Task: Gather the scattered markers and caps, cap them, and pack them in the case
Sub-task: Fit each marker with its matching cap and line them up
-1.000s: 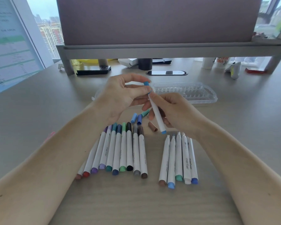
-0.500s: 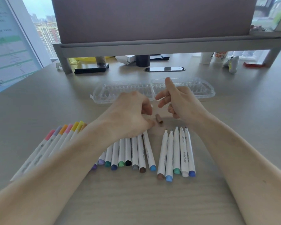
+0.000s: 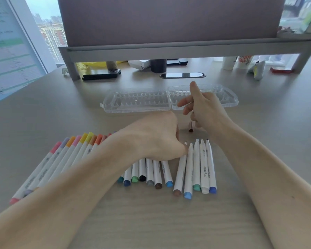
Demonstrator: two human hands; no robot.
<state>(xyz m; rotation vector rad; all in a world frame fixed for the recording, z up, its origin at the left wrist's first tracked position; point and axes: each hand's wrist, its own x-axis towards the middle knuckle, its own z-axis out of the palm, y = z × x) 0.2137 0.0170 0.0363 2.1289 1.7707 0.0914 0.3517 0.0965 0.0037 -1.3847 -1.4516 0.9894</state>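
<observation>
**Hands between markers: matching the next cap to its pen**

Left hand (image 3: pixel 156 139) lies knuckles-up on the desk (image 3: pixel 151 221), curled loosely over the tops of the capped markers (image 3: pixel 147 174); its fingers are hidden from the head camera, so whether it grips anything cannot be told. Right hand (image 3: pixel 203 108) hovers above the desk with fingers spread and thumb raised, holding nothing that can be seen.

Just below that hand a brown cap (image 3: pixel 190 127) lies loose on the desk. Nearer the person, five uncapped markers (image 3: pixel 196 166) lie side by side, bare tips pointing away and coloured ends toward the person; the leftmost has a brown end. A further fan of capped markers with pink, orange and yellow caps (image 3: pixel 75 146) lies at far left, partly under the left forearm. The clear case (image 3: pixel 138 103) sits open and unfilled beyond the hands, its slotted halves side by side.

The step in hand looks like capping the next pen. To do it well, the right hand should probably pinch the brown cap, and the left lift the brown-ended marker by its barrel, clear of the wet tip. Matching colours first saves recapping later. Pressing the cap straight along the barrel until it seats avoids bending the tip. Sweeping the forearm could roll the laid-out rows apart.
</observation>
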